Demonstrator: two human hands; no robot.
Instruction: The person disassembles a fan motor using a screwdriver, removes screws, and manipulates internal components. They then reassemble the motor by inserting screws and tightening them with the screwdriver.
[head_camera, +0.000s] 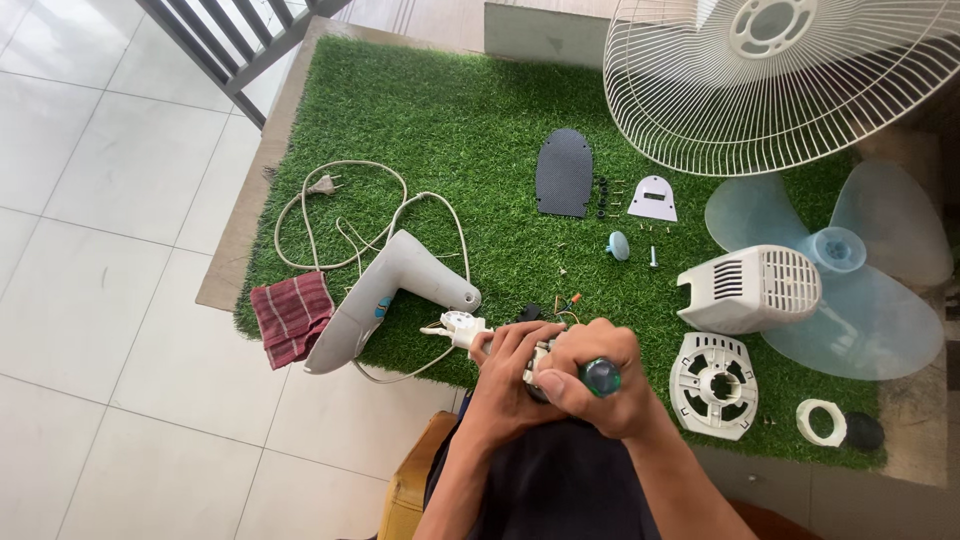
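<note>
My right hand (596, 385) is closed around a screwdriver with a blue-green handle (602, 377), its tip hidden under my fingers. My left hand (512, 372) grips a small fan motor part (536, 360) just beneath the screwdriver, mostly covered by both hands. A white switch piece (462, 328) with wires sticks out to the left of my left hand. The grey fan neck housing (385, 295) lies on the green turf mat (450, 120) to the left, with its cord and plug (322, 184) looped behind it.
A white motor cover (750, 288), round vented plate (712, 385), blue blade (850, 270), wire grille (780, 80), dark oval plate (564, 172), white ring (822, 421), black cap (863, 431), small screws and a red checked cloth (291, 316) lie around.
</note>
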